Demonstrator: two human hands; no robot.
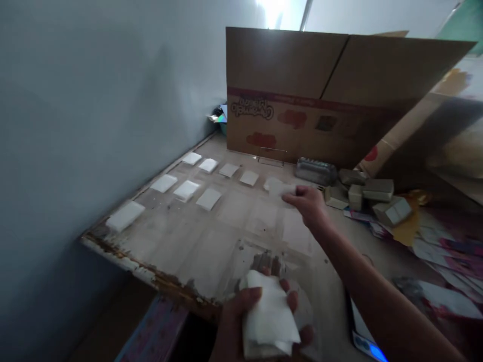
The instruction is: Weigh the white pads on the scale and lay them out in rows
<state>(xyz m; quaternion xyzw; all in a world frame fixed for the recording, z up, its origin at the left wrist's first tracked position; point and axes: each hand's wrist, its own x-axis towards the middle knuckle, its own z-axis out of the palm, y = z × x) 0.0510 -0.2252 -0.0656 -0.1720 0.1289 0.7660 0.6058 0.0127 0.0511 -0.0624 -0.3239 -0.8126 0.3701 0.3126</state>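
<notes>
At the front of the table, my left hand (236, 314) is wrapped round a stack of white paper-like pieces (269, 314). My right hand (311, 203) reaches out over the table and pinches a single white piece (282, 189) by its near edge. That piece is blurred and overlaps the spot where another pale one seems to lie. Farther left, several similar white pieces lie in rough rows, among them one near the middle (209, 198) and a thicker-looking one (126, 216) at the left edge. Whether they are sheets or small packets I cannot tell.
A large cardboard box (294, 65) stands at the back. Right of my hand are a clear plastic pack (316, 171), small beige boxes (378, 189) and loose printed packets (449, 246). A device with a lit blue display (377, 352) sits at the front. The table edge (151, 276) is chipped.
</notes>
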